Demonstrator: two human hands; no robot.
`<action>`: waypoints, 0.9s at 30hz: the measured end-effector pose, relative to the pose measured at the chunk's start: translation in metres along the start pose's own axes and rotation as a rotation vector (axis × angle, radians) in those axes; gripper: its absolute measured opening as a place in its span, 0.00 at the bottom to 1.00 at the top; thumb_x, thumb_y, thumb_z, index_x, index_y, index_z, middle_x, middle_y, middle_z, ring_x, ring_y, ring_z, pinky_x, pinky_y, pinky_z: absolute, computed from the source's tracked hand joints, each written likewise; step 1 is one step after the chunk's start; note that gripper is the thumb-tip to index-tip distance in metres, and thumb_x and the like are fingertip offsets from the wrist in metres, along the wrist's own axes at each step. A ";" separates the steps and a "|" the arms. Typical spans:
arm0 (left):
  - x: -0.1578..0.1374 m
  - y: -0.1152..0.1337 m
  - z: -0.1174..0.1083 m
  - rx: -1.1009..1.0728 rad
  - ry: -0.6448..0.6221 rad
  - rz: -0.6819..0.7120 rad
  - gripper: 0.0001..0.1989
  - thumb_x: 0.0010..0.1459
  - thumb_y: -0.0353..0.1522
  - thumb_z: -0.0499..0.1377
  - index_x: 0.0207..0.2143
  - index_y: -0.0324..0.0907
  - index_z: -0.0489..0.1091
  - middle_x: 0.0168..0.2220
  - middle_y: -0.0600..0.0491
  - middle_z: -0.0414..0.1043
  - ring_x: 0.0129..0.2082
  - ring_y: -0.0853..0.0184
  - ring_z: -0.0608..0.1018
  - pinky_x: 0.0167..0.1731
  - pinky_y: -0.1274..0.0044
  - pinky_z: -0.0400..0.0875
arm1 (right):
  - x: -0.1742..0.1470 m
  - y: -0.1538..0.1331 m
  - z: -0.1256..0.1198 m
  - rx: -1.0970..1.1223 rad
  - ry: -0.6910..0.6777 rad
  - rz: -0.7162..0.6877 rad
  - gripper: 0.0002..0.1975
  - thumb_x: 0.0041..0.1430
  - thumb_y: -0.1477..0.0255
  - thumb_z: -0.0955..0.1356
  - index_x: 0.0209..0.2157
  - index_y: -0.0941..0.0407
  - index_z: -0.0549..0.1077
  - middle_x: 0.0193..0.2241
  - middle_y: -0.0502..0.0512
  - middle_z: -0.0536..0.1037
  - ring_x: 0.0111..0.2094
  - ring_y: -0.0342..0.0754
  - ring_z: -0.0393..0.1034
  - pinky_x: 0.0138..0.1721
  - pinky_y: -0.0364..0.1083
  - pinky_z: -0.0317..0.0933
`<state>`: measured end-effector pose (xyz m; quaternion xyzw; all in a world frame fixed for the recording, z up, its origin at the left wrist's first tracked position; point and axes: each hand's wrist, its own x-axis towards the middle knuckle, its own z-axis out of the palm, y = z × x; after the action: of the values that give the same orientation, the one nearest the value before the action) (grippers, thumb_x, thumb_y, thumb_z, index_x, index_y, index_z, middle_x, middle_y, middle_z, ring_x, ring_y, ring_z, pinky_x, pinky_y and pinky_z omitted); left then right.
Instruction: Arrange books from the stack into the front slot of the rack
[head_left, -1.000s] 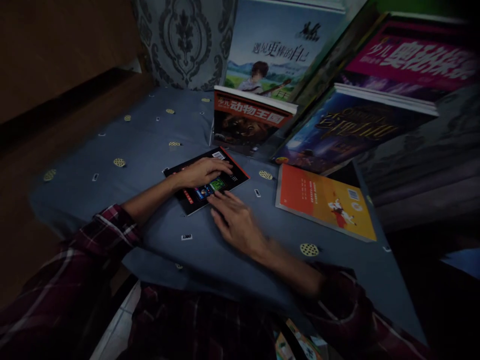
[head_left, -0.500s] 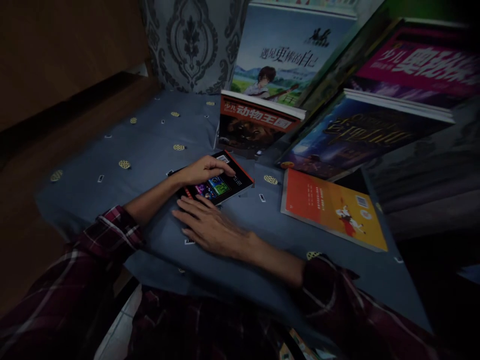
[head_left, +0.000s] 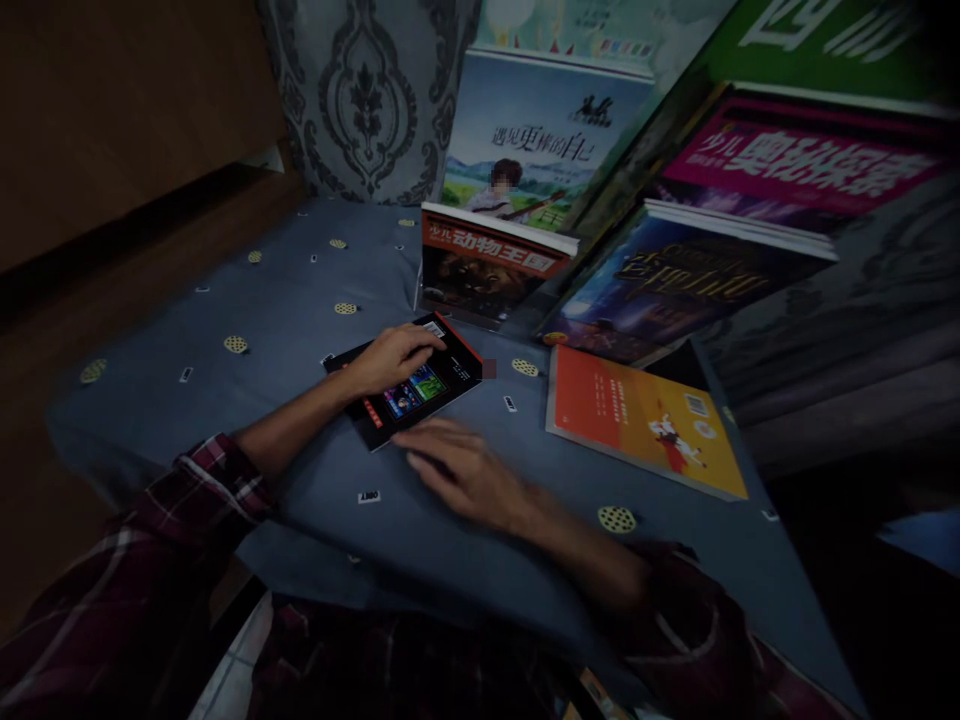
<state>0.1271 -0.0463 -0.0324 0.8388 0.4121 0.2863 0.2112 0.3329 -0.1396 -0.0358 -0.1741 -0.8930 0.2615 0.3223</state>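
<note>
A black book with small colour pictures and a red edge lies flat on the cloth-covered table in front of me. My left hand rests on top of it, fingers stretched over its upper part and not wrapped round it. Just off the book's near edge is my right hand, slightly blurred, its fingers apart and nothing seen in them. Whether its fingertips touch the book's near corner, I cannot tell.
To the right lies an orange and yellow book. Behind stand an animal book with a lion cover, a pale blue book, a dark blue book and a magenta one. A patterned curtain hangs at the back.
My right hand has drawn back to the right, uncovering the black book's near corner. My left hand stays on the book. The view has shifted a little.
</note>
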 end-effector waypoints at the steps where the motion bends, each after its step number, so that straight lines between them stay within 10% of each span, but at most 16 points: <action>1: -0.001 0.003 0.001 0.076 -0.009 0.019 0.15 0.68 0.31 0.53 0.49 0.42 0.77 0.50 0.47 0.79 0.52 0.60 0.78 0.57 0.65 0.71 | 0.000 0.006 -0.005 -0.028 0.081 0.049 0.15 0.72 0.73 0.62 0.54 0.54 0.75 0.47 0.58 0.83 0.50 0.49 0.77 0.53 0.53 0.73; 8: -0.008 0.040 0.013 0.519 -0.138 0.027 0.27 0.66 0.49 0.57 0.57 0.39 0.71 0.57 0.39 0.72 0.57 0.50 0.74 0.57 0.59 0.67 | -0.007 0.058 -0.025 -0.324 0.322 0.462 0.20 0.71 0.65 0.59 0.59 0.54 0.71 0.61 0.66 0.72 0.66 0.63 0.62 0.62 0.68 0.60; 27: -0.006 0.078 -0.016 0.704 -0.484 0.082 0.11 0.65 0.36 0.60 0.44 0.37 0.75 0.45 0.43 0.79 0.43 0.57 0.81 0.39 0.72 0.71 | -0.010 0.037 -0.025 0.071 0.351 0.439 0.18 0.74 0.61 0.59 0.55 0.51 0.73 0.45 0.57 0.83 0.49 0.53 0.78 0.51 0.54 0.70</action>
<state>0.1585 -0.0935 0.0234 0.9185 0.3893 -0.0686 -0.0087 0.3621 -0.1058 -0.0453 -0.3947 -0.7548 0.3220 0.4134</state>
